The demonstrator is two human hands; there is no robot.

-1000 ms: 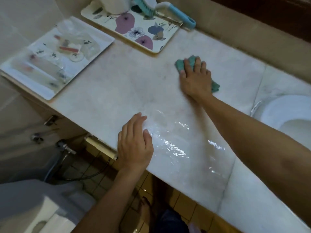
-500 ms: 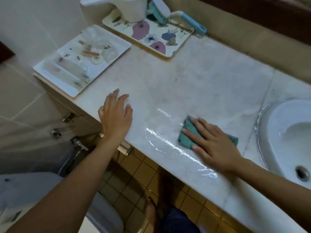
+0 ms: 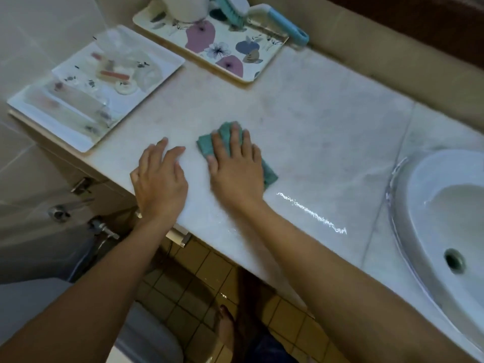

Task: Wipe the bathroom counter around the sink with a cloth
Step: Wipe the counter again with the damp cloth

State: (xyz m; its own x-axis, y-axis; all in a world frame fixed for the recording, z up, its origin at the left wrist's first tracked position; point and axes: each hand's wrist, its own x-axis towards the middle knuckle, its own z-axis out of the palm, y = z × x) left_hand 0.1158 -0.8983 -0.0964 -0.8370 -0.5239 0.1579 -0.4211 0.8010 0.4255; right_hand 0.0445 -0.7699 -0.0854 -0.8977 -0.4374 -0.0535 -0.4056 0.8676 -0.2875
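A pale marble counter (image 3: 314, 121) runs from a white tray on the left to a white sink (image 3: 445, 218) at the right edge. My right hand (image 3: 235, 169) lies flat on a folded teal cloth (image 3: 207, 145), pressing it onto the counter near the front edge; the cloth sticks out past my fingers and at my wrist side. My left hand (image 3: 159, 179) rests flat on the counter beside it, fingers apart, holding nothing. A wet streak (image 3: 311, 213) glints to the right of the cloth.
A white tray (image 3: 34, 111) with wrapped toiletries sits at the counter's left end. Behind it a floral tray (image 3: 222, 58) carries a white container and a blue-handled brush (image 3: 282, 22). Below the counter are tan floor tiles, wall pipes, a toilet and my foot.
My right hand slid the cloth from the back of the counter to the front near the sink, then left to beside my left hand. My left hand stayed flat by the front edge.
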